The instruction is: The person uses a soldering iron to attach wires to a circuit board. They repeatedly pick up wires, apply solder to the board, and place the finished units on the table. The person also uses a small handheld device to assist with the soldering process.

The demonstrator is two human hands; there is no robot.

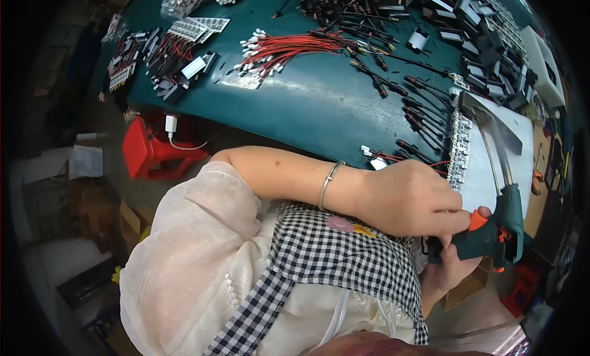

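My right hand (450, 271) is wrapped round the handle of a dark green glue gun (509, 224) with an orange trigger. A long translucent stick (501, 153) runs from the gun's far end. My left hand (412, 199), with a metal bangle at the wrist, reaches across my body. Its fingers are pinched together beside the gun's handle, and what lies between them is hidden. Just beyond my left hand, a row of small white connector boards (458, 148) lines the left edge of a white board (491, 165). Black cables (424, 119) lie beside that row.
Red wires with white plugs (289, 48) lie across the green table (276, 110). Black housings (467, 39) are heaped at the far right. At the far left are more wired parts (178, 64). A red stool (144, 147) stands beyond the table's left front edge.
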